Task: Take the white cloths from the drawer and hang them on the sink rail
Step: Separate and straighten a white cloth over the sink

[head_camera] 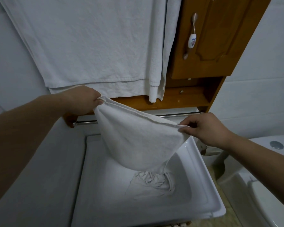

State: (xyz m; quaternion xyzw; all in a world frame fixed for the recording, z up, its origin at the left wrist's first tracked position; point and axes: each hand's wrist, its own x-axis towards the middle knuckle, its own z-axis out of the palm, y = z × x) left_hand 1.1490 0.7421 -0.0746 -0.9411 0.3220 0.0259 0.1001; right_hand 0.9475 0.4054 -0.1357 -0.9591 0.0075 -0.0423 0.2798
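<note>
While pinched — cloth [138, 141] above rail [87, 123].

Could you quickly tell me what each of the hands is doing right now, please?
Left hand: closed, pinching one top corner of the white cloth.
Right hand: closed, pinching the cloth's other top corner, in front of the rail.

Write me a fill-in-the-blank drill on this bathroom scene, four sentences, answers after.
1. The white cloth is held stretched by ____ hands, the left hand and the right hand.
2. The cloth's lower end hangs into the ____, where a crumpled cloth lies.
3. The metal rail runs ____ the held cloth, under the wooden cabinet.
4. The large towel hanging above is ____ in colour.

Answers: two; sink; behind; white
</note>
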